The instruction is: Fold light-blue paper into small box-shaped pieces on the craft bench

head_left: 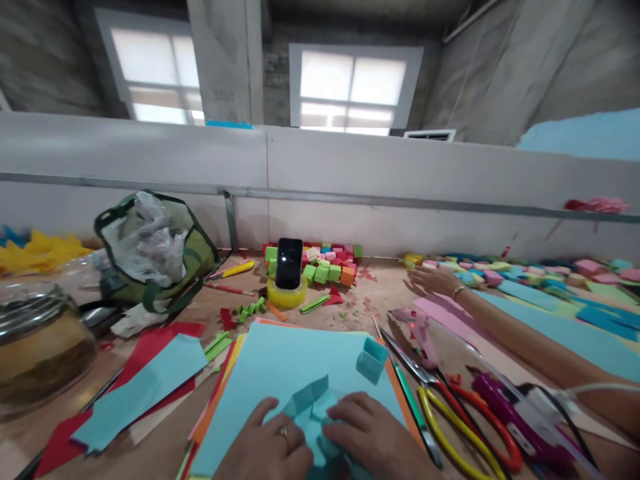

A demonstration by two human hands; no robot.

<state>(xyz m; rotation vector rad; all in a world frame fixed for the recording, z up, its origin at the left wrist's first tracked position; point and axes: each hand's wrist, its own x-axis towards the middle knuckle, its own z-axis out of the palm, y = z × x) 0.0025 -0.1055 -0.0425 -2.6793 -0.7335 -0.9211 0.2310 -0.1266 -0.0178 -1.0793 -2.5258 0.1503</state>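
A light-blue folded paper piece point(313, 397) lies under my fingers, its creased flaps standing up above the stack of coloured paper sheets point(280, 353). My left hand point(273, 440), with a ring on one finger, grips its left side, fingers bent and the thumb side partly hidden. On the right side my right hand point(367, 433) has its fingers curled over the same paper. A small open-topped blue paper box point(371, 360) sits on the stack just beyond my right hand. To the left lie blue paper strips point(150, 387) over red paper.
Scissors point(425, 377), a green cutter point(410, 393) and a purple glue gun point(510, 407) lie at the right. A co-worker's arm point(505, 327) reaches in there. A phone point(289, 263) stands on a yellow tape roll point(287, 293) before paper cubes. A glass jar point(40, 353) stands left.
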